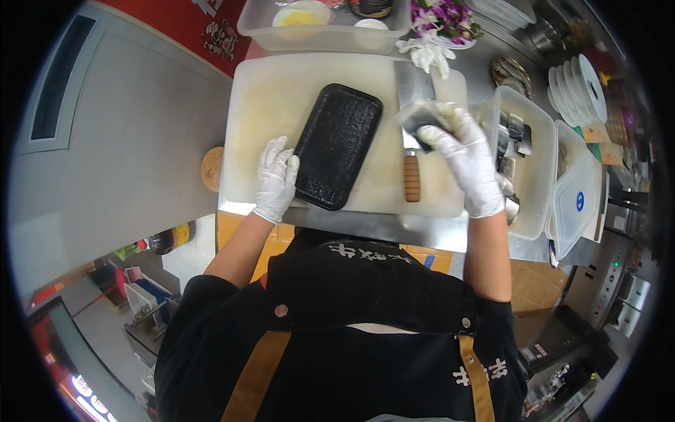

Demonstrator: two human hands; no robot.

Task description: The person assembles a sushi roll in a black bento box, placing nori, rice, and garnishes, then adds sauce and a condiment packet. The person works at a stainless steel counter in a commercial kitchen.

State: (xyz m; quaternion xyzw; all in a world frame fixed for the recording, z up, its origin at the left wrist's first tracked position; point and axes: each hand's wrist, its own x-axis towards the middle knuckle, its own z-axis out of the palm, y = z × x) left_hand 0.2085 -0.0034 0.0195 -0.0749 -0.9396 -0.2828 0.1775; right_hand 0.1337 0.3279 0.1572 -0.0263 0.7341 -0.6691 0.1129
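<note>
A black rectangular tray [339, 146] lies at a slant on the white cutting board [260, 95]. My left hand [276, 181], in a white glove, has its fingers curled at the tray's left edge. To the right, my gloved right hand [465, 158] is closed on a piece of fish [422, 118], dark on one side and pale on the other, slightly blurred. It hovers above a cleaver with a wooden handle [412, 177], whose blade points away from me and is partly covered by the fish. Similar dark-skinned pieces lie in a clear plastic bin [536, 179] beside the board.
Behind the board stands a clear tub [320, 41] with bowls. Purple flowers [444, 21] and a crumpled white glove [425, 53] are at the back. Stacked white plates [578, 88] stand far right, near a plastic lid [575, 204]. The counter's metal edge [380, 221] runs before me.
</note>
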